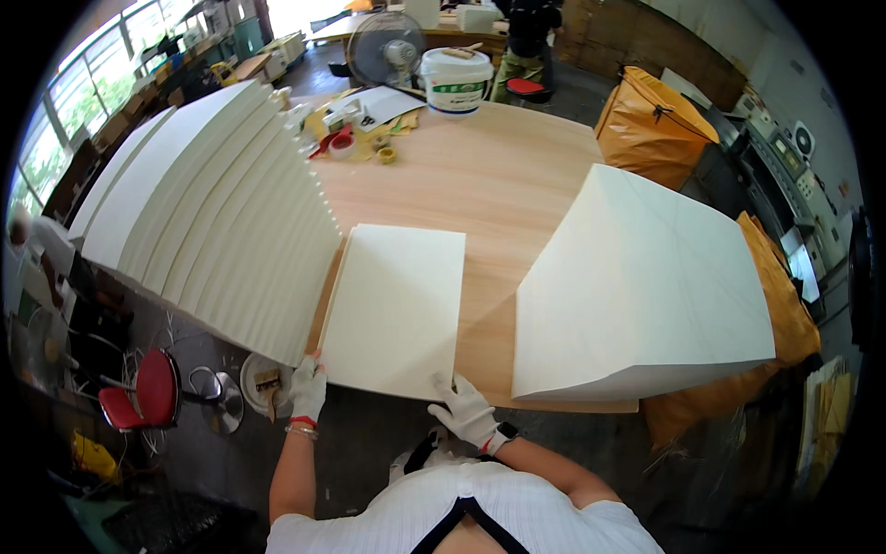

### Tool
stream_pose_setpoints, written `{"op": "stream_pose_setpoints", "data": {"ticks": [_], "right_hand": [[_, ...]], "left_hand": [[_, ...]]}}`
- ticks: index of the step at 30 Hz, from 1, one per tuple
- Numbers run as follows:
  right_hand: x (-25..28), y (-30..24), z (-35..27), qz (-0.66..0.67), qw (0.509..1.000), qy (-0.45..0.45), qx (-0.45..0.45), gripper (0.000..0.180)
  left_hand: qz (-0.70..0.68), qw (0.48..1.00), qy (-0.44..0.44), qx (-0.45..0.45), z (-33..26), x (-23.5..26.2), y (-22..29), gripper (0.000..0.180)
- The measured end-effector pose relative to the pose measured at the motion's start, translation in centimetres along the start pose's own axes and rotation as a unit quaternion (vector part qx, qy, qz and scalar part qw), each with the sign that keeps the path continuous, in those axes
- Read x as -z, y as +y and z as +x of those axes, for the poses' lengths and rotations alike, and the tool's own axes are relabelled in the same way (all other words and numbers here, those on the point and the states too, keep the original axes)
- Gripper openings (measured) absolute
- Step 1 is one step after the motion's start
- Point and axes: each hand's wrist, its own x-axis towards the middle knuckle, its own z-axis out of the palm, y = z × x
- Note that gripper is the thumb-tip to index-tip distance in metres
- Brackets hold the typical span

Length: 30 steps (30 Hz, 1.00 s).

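Note:
A thin stack of cream paper sheets [397, 305] lies flat on the wooden table [498, 175], its near edge over the table's front. My left hand [307, 388], in a white glove, grips the stack's near left corner. My right hand [468, 411], also gloved, rests on the near right corner with fingers spread on the paper. To the left stands a large fanned pile of paper bundles [212, 212], stepped like stairs. To the right sits a tall block of white paper [646, 286].
A white bucket [455, 80], a fan [385, 46], tape rolls [342, 143] and loose papers sit at the table's far end. Orange sacks [651, 125] stand right of the table. A red stool [143, 392] and a person [531, 37] at the back are nearby.

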Motion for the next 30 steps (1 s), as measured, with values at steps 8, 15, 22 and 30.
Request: {"op": "stream_pose_setpoints", "data": {"ticks": [8, 15, 22, 30], "right_hand": [[1.9, 0.8, -2.8, 0.078, 0.993, -0.084, 0.011, 0.065], [6.5, 2.9, -8.4, 0.179, 0.972, -0.114, -0.099, 0.068], [9.8, 6.4, -14.2, 0.137, 0.97, -0.044, -0.197, 0.063], [14.1, 7.5, -17.6, 0.162, 0.951, -0.017, -0.264, 0.05]], "left_hand": [[0.006, 1.0, 0.004, 0.006, 2.1, 0.0, -0.4, 0.046], [-0.118, 0.99, -0.067, -0.043, 16.1, -4.3, -5.1, 0.059], [0.099, 0.995, -0.033, -0.006, 20.4, -6.7, 2.6, 0.057], [0.293, 0.954, 0.031, 0.057, 17.3, -8.2, 7.2, 0.052]]}}
